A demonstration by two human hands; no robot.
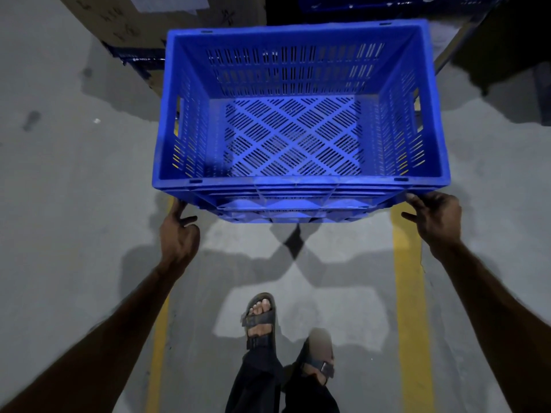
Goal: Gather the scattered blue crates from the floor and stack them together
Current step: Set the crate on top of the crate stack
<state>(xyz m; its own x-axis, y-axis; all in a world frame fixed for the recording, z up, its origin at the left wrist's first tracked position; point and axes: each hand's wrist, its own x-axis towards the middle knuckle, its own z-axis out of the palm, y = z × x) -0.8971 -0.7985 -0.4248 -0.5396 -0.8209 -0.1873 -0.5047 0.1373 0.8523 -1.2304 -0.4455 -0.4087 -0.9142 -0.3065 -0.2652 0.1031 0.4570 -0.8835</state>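
A large blue slatted crate (pixel 298 181) fills the middle of the view, open side up and empty. Beneath its near rim the ribbed edges of more blue crates (pixel 292 214) show, so it sits on top of a stack. My left hand (pixel 179 231) is at the near left corner, its fingertips touching the underside of the rim and its thumb sticking out. My right hand (pixel 433 217) is at the near right corner, with loosely bent fingers touching just below the rim. Neither hand wraps round the crate.
The grey concrete floor has two yellow lines (pixel 410 293) running towards me. My sandalled feet (pixel 261 320) stand just behind the stack. Cardboard boxes (pixel 125 22) stand at the back left, and dark shelving with more blue plastic (pixel 387 4) at the back.
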